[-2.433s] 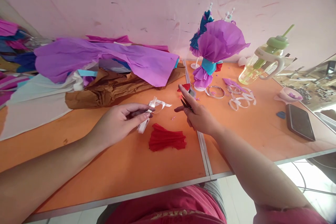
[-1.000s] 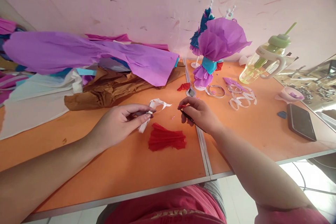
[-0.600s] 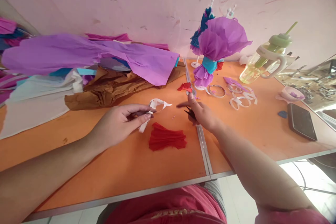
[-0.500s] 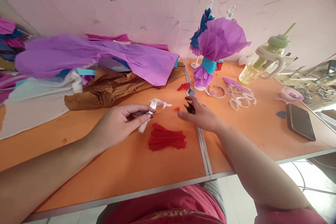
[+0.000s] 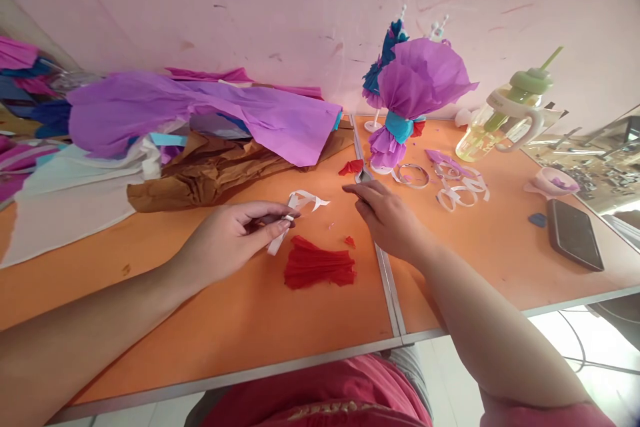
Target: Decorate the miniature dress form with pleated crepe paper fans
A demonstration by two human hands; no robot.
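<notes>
My left hand (image 5: 235, 235) is closed in a pinch on a white paper strip (image 5: 300, 203) that curls up and to the right above the orange table (image 5: 210, 320). Just below its fingertips lies a folded red crepe paper piece (image 5: 320, 267), with a tiny red scrap (image 5: 349, 240) beside it. My right hand (image 5: 389, 219) rests palm down over the table seam, fingers stretched toward a red scrap (image 5: 351, 165) and a small metal piece (image 5: 363, 175). Nothing shows in that hand.
Purple tissue (image 5: 210, 110), brown paper (image 5: 210, 170) and white sheets (image 5: 65, 203) are piled at the back left. A purple and blue paper figure on a stand (image 5: 415, 90), white strip curls (image 5: 460, 190), a green-lidded bottle (image 5: 503, 120), a small bowl (image 5: 550, 181) and a phone (image 5: 573, 235) sit on the right.
My right hand has flattened and stretched its fingers; the dark item it held is out of sight, and a small red scrap now lies by the folded red paper. My left hand has stayed put.
</notes>
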